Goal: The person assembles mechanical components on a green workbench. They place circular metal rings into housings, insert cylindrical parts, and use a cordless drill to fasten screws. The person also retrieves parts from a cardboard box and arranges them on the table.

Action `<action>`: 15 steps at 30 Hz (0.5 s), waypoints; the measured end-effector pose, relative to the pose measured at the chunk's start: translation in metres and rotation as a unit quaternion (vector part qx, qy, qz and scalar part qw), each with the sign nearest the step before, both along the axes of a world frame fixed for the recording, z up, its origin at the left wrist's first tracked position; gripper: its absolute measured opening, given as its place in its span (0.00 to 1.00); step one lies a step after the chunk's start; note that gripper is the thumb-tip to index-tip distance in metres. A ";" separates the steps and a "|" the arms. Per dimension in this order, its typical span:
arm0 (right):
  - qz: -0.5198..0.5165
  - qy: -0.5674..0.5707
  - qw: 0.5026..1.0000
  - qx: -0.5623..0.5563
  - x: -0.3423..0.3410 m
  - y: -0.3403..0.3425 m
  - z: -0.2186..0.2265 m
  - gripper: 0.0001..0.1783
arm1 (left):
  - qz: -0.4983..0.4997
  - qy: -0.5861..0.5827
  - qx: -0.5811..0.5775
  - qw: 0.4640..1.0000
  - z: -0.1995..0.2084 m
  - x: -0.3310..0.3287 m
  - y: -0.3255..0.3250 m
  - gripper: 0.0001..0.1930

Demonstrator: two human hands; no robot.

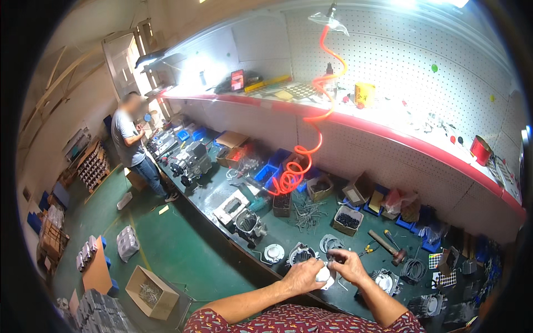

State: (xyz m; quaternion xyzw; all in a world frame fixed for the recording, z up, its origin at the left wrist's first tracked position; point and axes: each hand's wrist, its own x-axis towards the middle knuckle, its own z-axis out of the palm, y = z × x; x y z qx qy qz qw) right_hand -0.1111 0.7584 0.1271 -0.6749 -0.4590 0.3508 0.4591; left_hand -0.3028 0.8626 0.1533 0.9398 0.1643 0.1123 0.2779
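At the bench's front edge, my left hand (303,277) has its fingers curled over a round, pale metal end cover (325,275). My right hand (348,265) meets it from the other side, thumb and fingers pinched together above the cover; whatever is between them is hidden. Just behind my left hand stands an open finned motor housing (301,252) with dark windings inside. A second round cover (273,253) lies to its left. Grey metal rings (331,243) lie behind my hands. Right of my right wrist is another finned housing (384,282) with a pale round centre.
A hammer (387,246), pliers (367,248) and a coil of grey rings (413,270) lie to the right. An orange coiled hose (317,116) hangs above the bench. A box of small black parts (347,220) stands behind. Another person (130,139) stands at the far left.
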 end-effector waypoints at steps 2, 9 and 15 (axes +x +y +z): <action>-0.003 0.048 0.998 0.041 -0.006 0.019 0.017 0.24 | 0.005 -0.039 0.028 0.999 0.009 -0.008 0.011 0.23; 0.119 -0.031 0.988 0.088 -0.010 0.071 0.051 0.29 | 0.062 -0.056 0.061 0.995 0.032 -0.034 0.043 0.23; 0.146 -0.101 0.983 0.044 -0.022 0.096 0.066 0.21 | 0.096 -0.048 0.067 0.992 0.040 -0.050 0.059 0.24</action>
